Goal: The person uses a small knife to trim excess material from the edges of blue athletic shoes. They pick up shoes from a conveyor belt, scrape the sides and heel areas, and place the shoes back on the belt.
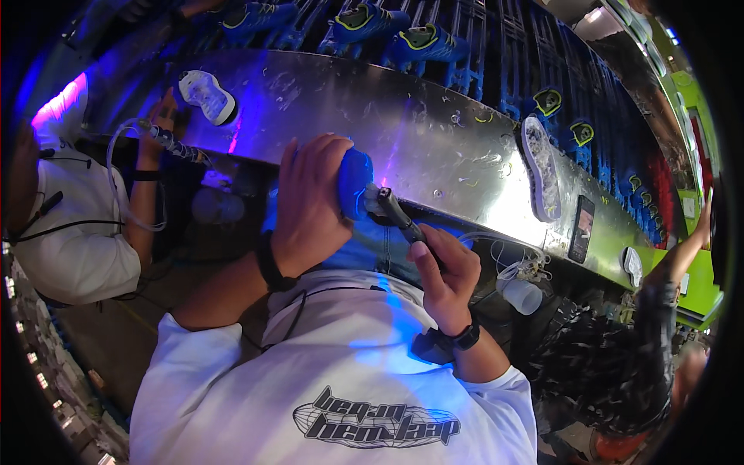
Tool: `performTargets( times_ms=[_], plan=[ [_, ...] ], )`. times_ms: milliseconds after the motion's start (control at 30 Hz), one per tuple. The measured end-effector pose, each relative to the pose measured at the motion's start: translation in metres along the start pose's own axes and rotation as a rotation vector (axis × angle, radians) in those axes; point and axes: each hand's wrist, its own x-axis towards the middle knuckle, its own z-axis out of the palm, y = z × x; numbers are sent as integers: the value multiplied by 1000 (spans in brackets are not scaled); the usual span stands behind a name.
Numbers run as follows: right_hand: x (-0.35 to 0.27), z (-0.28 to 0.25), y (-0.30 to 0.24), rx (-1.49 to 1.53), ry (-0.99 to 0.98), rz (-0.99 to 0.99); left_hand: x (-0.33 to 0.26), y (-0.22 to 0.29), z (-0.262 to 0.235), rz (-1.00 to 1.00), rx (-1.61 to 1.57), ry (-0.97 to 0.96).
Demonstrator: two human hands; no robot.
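Blue, rounded, shoe-like piece: being held in front of the person's body, at the near edge of the grey, shiny metal bench.
Left hand: curling closely around the piece's left side; the thumb is hiding, so how firmly it is pinching cannot be told.
Right hand: closing around the dark, rod-shaped hand tool, thumb lying along the handle.
Pale tool tip: pointing at the piece's right side; whether it is touching or just missing the surface cannot be told.
Slip risk: the tip is sitting close to the piece's edge, so a loosening left grip could let the piece turn and the tip skid off, perhaps marking it or reaching the fingers.
Thin white tubing: looping near the right hand, above a translucent plastic cup; a wide swing of that arm could snag it.
Black phone: lying near the bench's front edge, where a stray elbow could knock it down.
White, long shoe sole: resting just beyond the phone, to its left.
White, shoe-shaped part: lying farther left, near a co-worker's hand.
Dark barred rack: running behind the bench and carrying blue shoes with yellow-green trim.
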Motion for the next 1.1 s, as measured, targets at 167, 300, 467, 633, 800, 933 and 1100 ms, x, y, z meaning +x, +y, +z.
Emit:
performTargets(
  times_ms=[167, 300, 467, 633, 800, 933, 1100],
  plan=[
    [17, -8, -16, -131, 97, -58, 20, 6, -6, -23, 41, -83],
    [41, -20, -23, -234, 57, -118, 30, -3, -10, -37, 53, -175],
    [60, -23, -29, -216, 5, -39, 39, -8, -13, -56, 35, -159],
    [53, -17, -10, -11, 46, 102, 41, -9, -16, -65, 28, -181],
    [56, -10, -18, 26, 62, 194, 45, -11, -18, -72, 43, -202],
    [60, -8, -19, -51, 70, 106, 48, -15, -19, -85, 47, -225],
    [73, -11, -32, -192, 42, -6, 53, -19, -19, -80, 48, -242]
  ],
)
